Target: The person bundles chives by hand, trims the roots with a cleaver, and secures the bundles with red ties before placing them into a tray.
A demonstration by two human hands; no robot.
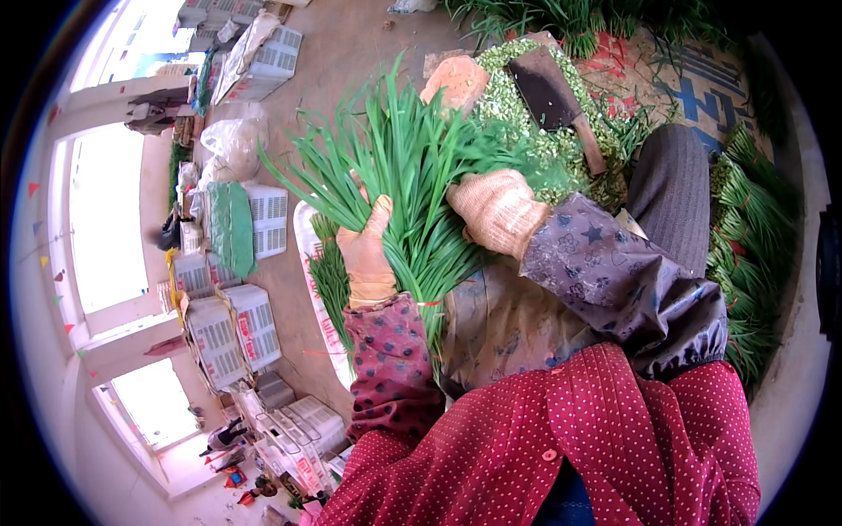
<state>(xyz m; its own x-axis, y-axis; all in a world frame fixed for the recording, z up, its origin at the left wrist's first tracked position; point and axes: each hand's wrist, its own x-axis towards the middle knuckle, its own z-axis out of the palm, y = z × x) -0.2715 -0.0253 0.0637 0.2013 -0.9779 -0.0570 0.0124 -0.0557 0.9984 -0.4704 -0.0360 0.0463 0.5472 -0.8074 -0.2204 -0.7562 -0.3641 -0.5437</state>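
A large bunch of long, flat green leaves, apparently garlic chives (421, 177), lies over my lap, with a red tie around its lower end. My left hand (370, 246), in a pale work glove, grips the bunch from its left side, thumb laid across the leaves. On the opposite side, my gloved right hand (496, 207) is closed around some of the leaves, and the green beyond its knuckles is blurred. A cleaver (546, 89) with a wooden handle rests on chopped pale-green stem pieces (506, 85), beyond my right hand.
A brick-like block (455, 80) sits beside the chopped pieces. Tied green bundles (756, 197) line my right side; more greens (592, 20) lie ahead. Left of me is a white container (309, 243) with greens. White crates (230, 335) stand along the windows. People (227, 437) are far off, lower left.
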